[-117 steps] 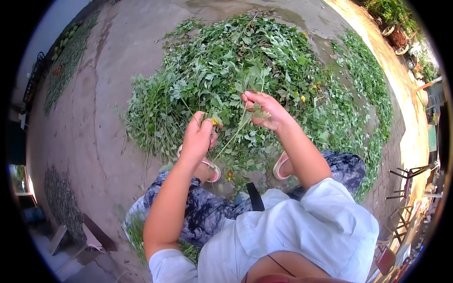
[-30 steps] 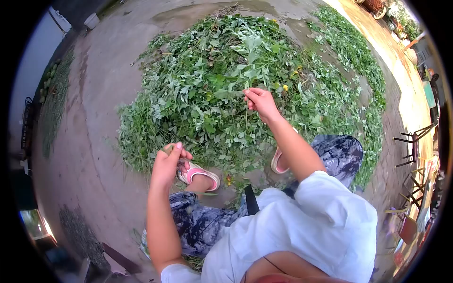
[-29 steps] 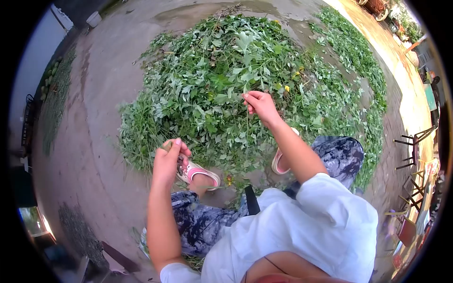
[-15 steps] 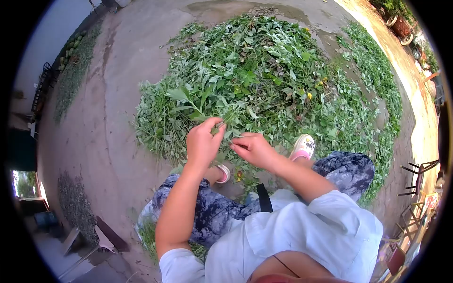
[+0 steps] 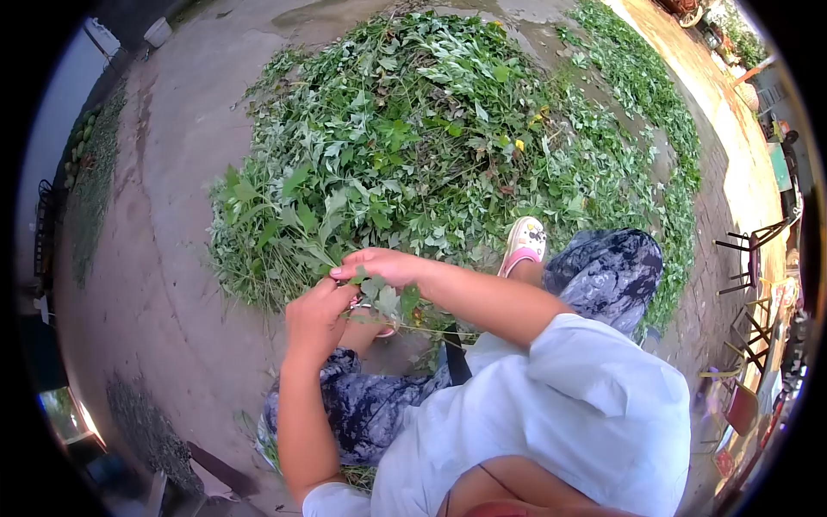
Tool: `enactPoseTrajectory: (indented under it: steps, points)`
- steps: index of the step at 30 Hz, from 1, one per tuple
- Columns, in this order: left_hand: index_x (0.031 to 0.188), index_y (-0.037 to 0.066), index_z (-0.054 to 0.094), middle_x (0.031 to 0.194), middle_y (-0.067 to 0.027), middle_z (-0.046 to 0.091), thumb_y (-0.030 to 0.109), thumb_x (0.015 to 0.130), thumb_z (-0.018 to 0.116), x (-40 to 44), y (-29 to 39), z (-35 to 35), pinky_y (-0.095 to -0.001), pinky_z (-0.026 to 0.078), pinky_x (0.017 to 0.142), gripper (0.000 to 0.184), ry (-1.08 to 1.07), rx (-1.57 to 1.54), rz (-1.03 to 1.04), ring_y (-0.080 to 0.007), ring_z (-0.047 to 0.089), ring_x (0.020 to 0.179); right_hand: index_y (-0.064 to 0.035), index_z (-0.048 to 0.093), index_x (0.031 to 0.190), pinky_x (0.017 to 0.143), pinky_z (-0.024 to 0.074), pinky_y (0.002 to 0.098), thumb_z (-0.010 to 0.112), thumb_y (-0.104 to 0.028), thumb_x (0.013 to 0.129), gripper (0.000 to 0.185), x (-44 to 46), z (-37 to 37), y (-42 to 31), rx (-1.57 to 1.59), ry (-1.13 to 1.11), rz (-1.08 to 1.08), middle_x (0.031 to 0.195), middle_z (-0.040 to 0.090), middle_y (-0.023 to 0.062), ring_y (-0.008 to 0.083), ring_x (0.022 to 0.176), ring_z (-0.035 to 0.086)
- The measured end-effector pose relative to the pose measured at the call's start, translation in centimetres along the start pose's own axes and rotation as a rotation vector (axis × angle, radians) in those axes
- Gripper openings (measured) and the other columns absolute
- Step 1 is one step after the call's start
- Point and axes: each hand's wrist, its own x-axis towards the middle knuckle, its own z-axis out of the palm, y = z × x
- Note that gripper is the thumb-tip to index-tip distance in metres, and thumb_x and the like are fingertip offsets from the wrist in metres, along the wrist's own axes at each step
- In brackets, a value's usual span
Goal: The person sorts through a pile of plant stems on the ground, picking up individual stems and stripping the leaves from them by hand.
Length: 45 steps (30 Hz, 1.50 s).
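Observation:
A broad heap of cut leafy green plants [image 5: 388, 138] lies on the ground in front of my feet. My left hand [image 5: 317, 319] is closed around the stems of a leafy sprig [image 5: 297, 228], whose leaves point up and left over the heap's left part. Touching it, my right hand [image 5: 379, 265] is closed at the fingertips on a second leafy stem [image 5: 389, 302], which hangs beneath my right forearm. The exact grip where the fingertips meet is partly hidden.
My clog [image 5: 524, 241] stands at the heap's lower right edge. A strip of greens [image 5: 646, 95] runs down the right. Dark chairs [image 5: 751, 258] stand at the far right. A white bucket [image 5: 158, 33] is at the upper left, dark dried material [image 5: 151, 426] at the lower left.
My right hand has moved left to meet my left hand, which has shifted left and down. The view has turned, and a stem with leaves now hangs below my right hand.

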Motion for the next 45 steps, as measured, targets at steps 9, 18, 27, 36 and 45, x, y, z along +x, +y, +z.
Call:
enactPoseTrajectory:
  steps: [9,18,27,36,45]
  points:
    - [0.102,0.001,0.059,0.071,-0.0006,0.055,0.011,0.086,0.049,-2.3,-4.0,-3.7,-0.0219,0.037,0.049,0.021,0.686,-0.315,-0.717,-0.0088,0.049,0.058,0.0010,0.057,0.091,0.064,0.0429,0.0285,0.052,-0.028,0.084,0.030,19.2,5.6,-2.8,-0.481,0.284,-0.392,0.071,0.057,0.0077,0.0150,0.067,0.053]
    - [0.064,0.010,0.037,0.051,0.0042,0.032,0.027,0.090,0.046,-0.9,-4.1,-1.8,-0.0194,0.020,0.035,0.032,0.427,-1.175,-1.016,-0.0037,0.026,0.039,-0.0059,0.045,0.113,0.077,0.0434,0.0380,0.056,-0.024,0.077,0.042,6.6,-15.0,5.1,-0.557,1.658,0.003,0.109,0.048,0.0150,0.0316,0.096,0.052]
    - [0.063,0.010,0.038,0.059,-0.0018,0.043,0.032,0.091,0.042,1.9,-3.5,1.0,-0.0212,0.023,0.037,0.036,0.195,-1.270,-0.914,-0.0071,0.032,0.041,-0.0054,0.058,0.090,0.058,0.0450,0.0241,0.061,-0.020,0.076,0.021,4.9,-17.5,10.2,-0.255,0.966,-0.221,0.075,0.060,0.0048,0.0121,0.062,0.056]
    - [0.080,0.008,0.047,0.058,0.0038,0.034,0.031,0.091,0.043,3.8,-3.0,4.1,-0.0217,0.027,0.041,0.025,0.188,-1.176,-0.941,-0.0068,0.032,0.047,-0.0065,0.047,0.117,0.050,0.0421,0.0202,0.055,-0.011,0.081,0.037,4.9,-14.2,5.6,0.148,0.709,-0.057,0.078,0.058,0.0038,0.0069,0.054,0.050]
    - [0.092,0.005,0.050,0.071,0.0009,0.044,0.025,0.089,0.048,4.7,-3.7,2.2,-0.0217,0.032,0.050,0.020,0.414,-0.896,-0.778,-0.0061,0.038,0.059,-0.0078,0.051,0.114,0.066,0.0471,0.0339,0.056,-0.018,0.078,0.038,-1.8,1.3,3.7,-0.715,0.056,-0.589,0.086,0.059,0.0074,0.0257,0.070,0.058]
